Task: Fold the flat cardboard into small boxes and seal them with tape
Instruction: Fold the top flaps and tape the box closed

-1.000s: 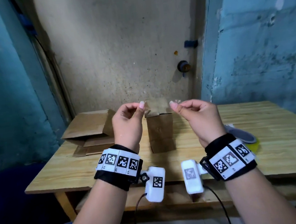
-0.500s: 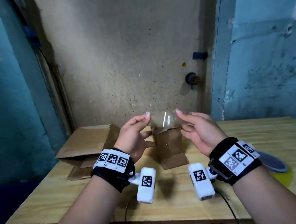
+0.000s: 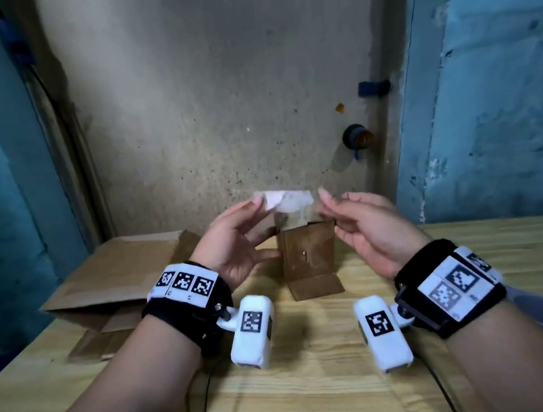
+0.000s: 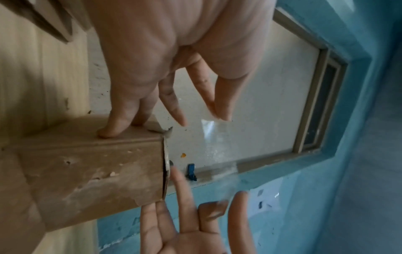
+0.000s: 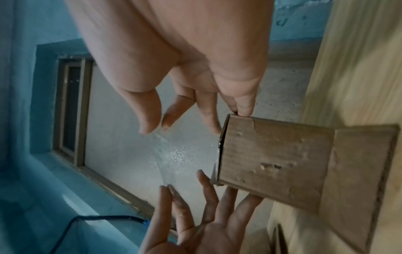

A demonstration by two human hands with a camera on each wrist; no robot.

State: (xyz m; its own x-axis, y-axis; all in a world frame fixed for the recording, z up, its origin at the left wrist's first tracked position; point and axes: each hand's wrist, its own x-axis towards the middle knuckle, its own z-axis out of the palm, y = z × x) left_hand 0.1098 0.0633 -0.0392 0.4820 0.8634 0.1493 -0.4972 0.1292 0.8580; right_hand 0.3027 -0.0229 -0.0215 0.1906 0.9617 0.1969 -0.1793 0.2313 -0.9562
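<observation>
A small upright brown cardboard box point(image 3: 307, 253) is standing on the pale wooden table point(image 3: 315, 390), between the two hands. The left hand point(image 3: 233, 242) is pinching the left end of a clear strip of tape point(image 3: 285, 201) between thumb and forefinger, its lower fingers touching the box's left side. The right hand point(image 3: 368, 227) is pinching the tape's right end, its lower fingers reaching the box's top right edge. The tape is stretching just above the box's top. A larger flattened brown cardboard piece point(image 3: 114, 282) is lying at far left.
</observation>
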